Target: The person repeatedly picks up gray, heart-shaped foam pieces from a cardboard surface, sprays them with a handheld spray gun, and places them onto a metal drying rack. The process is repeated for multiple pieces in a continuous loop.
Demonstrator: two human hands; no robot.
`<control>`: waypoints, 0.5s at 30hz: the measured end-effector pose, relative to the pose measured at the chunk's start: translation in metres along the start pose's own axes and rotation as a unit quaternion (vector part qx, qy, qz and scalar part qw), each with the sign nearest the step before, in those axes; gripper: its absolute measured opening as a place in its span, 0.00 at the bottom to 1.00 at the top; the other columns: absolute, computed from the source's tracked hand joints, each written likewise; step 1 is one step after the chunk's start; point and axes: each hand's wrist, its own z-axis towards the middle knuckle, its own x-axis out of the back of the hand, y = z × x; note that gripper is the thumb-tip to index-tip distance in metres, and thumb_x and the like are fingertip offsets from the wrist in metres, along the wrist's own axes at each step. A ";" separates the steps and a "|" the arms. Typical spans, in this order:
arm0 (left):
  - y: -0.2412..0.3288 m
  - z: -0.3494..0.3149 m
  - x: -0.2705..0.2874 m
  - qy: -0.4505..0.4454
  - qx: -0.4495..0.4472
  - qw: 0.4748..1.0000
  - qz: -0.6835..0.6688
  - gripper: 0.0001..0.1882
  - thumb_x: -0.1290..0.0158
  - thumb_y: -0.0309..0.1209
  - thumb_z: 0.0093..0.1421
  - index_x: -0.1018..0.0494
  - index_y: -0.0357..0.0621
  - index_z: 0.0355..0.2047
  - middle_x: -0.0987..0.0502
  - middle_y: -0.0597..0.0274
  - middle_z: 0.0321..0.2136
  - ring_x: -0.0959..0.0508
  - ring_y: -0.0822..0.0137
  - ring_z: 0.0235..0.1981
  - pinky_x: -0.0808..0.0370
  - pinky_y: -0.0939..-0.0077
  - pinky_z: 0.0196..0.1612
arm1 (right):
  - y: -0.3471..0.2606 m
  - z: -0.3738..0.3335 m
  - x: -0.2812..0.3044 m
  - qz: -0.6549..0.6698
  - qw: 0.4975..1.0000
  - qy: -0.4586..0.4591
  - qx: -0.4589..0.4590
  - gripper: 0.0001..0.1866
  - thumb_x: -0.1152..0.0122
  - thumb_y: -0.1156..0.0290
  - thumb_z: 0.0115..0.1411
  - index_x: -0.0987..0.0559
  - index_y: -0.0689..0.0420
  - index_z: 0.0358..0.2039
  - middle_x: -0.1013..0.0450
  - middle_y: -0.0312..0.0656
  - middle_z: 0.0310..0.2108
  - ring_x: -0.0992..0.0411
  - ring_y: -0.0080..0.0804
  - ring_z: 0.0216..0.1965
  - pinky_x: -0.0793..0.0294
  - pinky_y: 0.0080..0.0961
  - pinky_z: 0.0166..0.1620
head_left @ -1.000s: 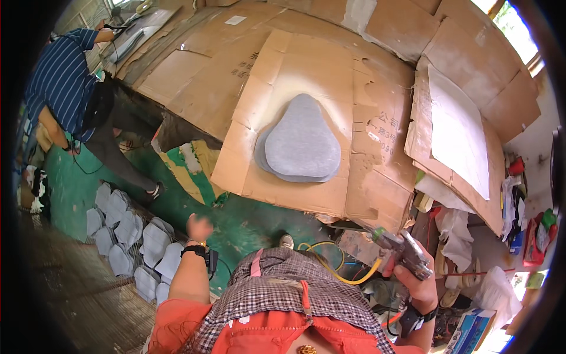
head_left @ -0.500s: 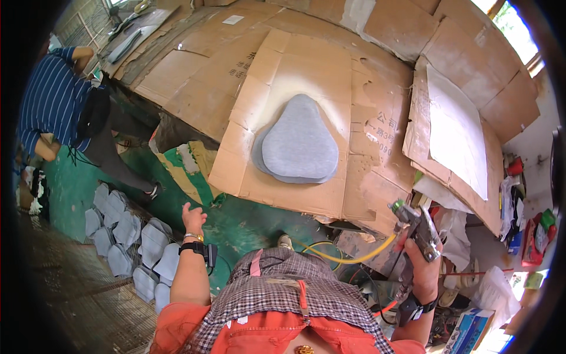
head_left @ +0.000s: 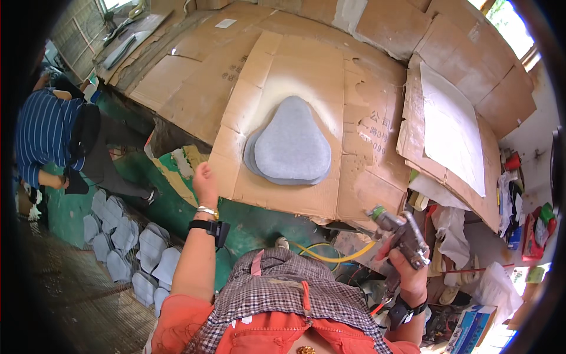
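Note:
My right hand (head_left: 405,272) grips a metal spray gun (head_left: 401,231) with a yellow hose (head_left: 333,256) trailing off it, held just off the near right corner of a cardboard sheet (head_left: 277,65). A short stack of grey pear-shaped pads (head_left: 290,145) lies in the middle of that cardboard, ringed by a pale sprayed patch. My left hand (head_left: 204,183) is raised at the cardboard's near left edge, fingers loosely curled, holding nothing. It wears a bracelet and a black wrist device (head_left: 210,225).
More cardboard covers the bench, with a white sheet (head_left: 454,133) at the right. Several grey pads (head_left: 132,251) lie in rows on the green floor at lower left. A person in a striped shirt (head_left: 44,135) crouches at the left. Clutter fills the right side.
My left hand has risen from low by the floor up to the cardboard's near edge. My right hand has lifted the spray gun up and toward the cardboard.

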 end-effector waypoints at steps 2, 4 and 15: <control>-0.004 -0.002 -0.020 -0.045 -0.003 0.999 0.029 0.16 0.49 0.22 0.54 0.27 0.39 0.45 0.21 0.56 0.33 0.22 0.65 0.33 0.25 0.72 0.40 | -0.001 -0.005 0.007 -0.043 0.998 0.050 0.005 0.31 0.37 0.72 0.54 0.35 0.64 0.57 0.27 0.41 0.31 0.28 0.27 0.30 0.28 0.25 0.38; -0.012 -0.002 -0.036 -0.101 0.004 0.994 0.040 0.14 0.49 0.23 0.55 0.25 0.40 0.43 0.20 0.55 0.30 0.21 0.64 0.33 0.25 0.72 0.40 | 0.003 -0.012 0.025 -0.075 0.995 0.071 -0.011 0.30 0.38 0.73 0.54 0.35 0.64 0.57 0.27 0.41 0.30 0.28 0.27 0.30 0.28 0.25 0.37; 0.025 -0.008 -0.107 -0.231 -0.041 0.951 0.200 0.21 0.48 0.24 0.51 0.27 0.44 0.48 0.22 0.49 0.37 0.22 0.51 0.40 0.26 0.60 0.43 | -0.013 -0.002 0.024 -0.031 1.000 0.001 0.004 0.34 0.35 0.69 0.52 0.36 0.64 0.58 0.27 0.43 0.30 0.27 0.27 0.30 0.28 0.25 0.36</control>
